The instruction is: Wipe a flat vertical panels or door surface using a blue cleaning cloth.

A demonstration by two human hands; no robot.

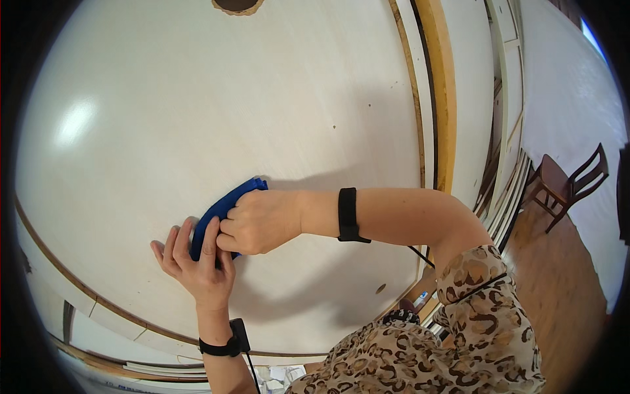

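Observation:
A folded blue cloth (221,209) lies against a large, pale, smooth board (236,108). My right hand (256,221) is closed on the cloth's right side, its fingers curled. My left hand (199,258) is at the cloth's lower left end, with the index finger and thumb on the blue material and the other fingers spread over the board. The two hands touch or nearly touch. Each wrist wears a black band. The part of the cloth under my fingers is hidden.
The board has a round cutout (238,5) at the top and a brown edge. Beyond its right side stand a yellow-brown curved strip (443,98) and stacked panels (509,197). A dark wooden chair (556,180) stands on the wood floor (551,276). Thin strips (167,372) lie at lower left.

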